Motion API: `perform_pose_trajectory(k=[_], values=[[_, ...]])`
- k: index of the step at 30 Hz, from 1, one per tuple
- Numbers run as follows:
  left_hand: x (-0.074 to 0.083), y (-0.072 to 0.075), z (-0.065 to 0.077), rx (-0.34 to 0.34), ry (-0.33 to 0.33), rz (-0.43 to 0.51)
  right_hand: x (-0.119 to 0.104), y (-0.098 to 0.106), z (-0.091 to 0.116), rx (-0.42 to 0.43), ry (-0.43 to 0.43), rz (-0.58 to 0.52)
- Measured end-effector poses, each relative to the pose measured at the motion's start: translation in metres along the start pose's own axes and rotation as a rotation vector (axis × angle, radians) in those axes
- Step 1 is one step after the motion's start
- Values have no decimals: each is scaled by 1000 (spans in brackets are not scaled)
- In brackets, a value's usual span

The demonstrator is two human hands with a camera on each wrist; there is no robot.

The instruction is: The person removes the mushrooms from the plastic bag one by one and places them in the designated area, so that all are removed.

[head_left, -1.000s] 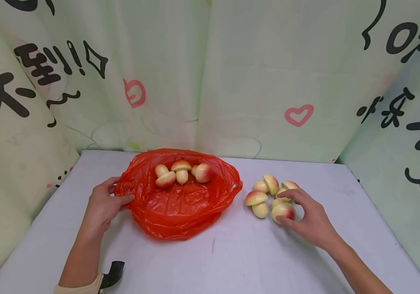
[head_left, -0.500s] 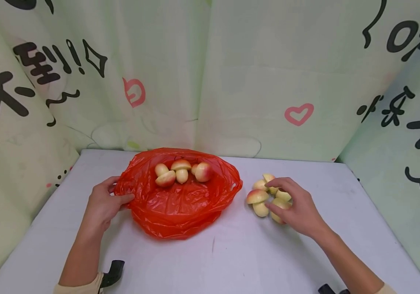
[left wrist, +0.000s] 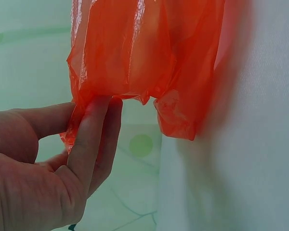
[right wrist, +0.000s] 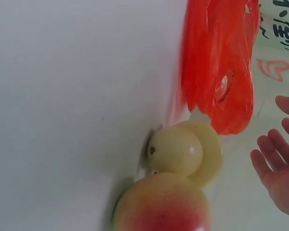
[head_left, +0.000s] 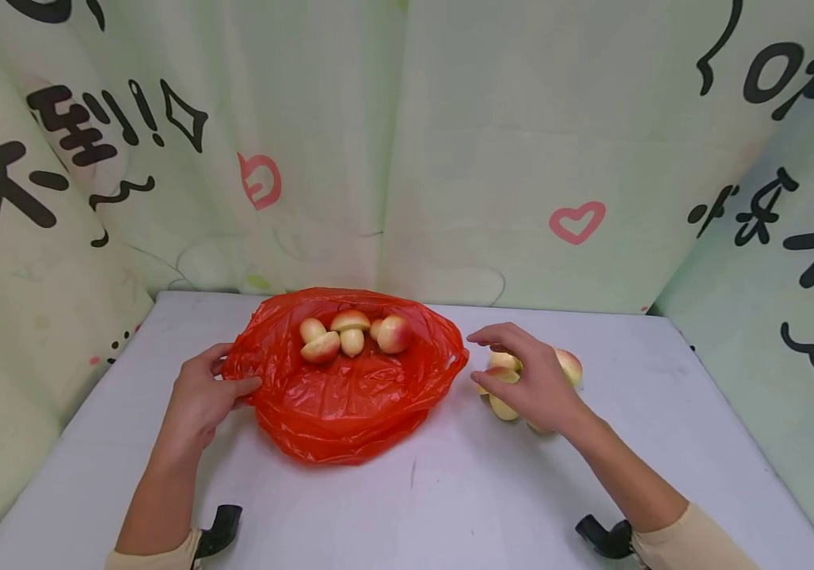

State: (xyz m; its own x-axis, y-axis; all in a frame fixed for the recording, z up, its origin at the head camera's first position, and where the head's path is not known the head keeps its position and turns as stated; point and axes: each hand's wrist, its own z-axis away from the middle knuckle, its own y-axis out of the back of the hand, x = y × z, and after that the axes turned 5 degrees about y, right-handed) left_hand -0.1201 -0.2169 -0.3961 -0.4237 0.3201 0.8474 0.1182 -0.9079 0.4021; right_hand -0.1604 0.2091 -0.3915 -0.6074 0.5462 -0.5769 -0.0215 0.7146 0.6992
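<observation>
A red plastic bag lies spread with its mouth facing up. Inside, toward the back, are three toy mushrooms with pale stems and reddish caps. My left hand pinches the bag's left rim between thumb and fingers; the left wrist view shows the thin film there. Right of the bag, my right hand hovers with fingers spread and nothing in them. Below it, several loose mushrooms are clustered and partly hidden. In the right wrist view, a pale-stemmed mushroom is near the bag.
The white tabletop bears the bag and the mushrooms. Pale green curtains with dark lettering and pink hearts hang behind and at both sides. Black wrist mounts project near both forearms.
My right hand has moved left from the loose mushrooms' right side toward the bag's right edge, its fingers spreading wider. My left hand and the bag have stayed put.
</observation>
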Motion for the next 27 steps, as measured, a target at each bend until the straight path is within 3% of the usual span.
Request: perform_pose_trajectory(k=[8, 15, 21, 27], values=[[-1, 0, 0, 0, -5, -7, -8, -16, -30, -60, 25, -121], [-2, 0, -1, 1, -7, -9, -8, -32, -54, -109, -9, -259], [-1, 0, -1, -3, 0, -3, -15, -43, -73, -169, -77, -258], [-2, -1, -1, 0, -1, -7, -20, -52, -91, -223, -81, -243]])
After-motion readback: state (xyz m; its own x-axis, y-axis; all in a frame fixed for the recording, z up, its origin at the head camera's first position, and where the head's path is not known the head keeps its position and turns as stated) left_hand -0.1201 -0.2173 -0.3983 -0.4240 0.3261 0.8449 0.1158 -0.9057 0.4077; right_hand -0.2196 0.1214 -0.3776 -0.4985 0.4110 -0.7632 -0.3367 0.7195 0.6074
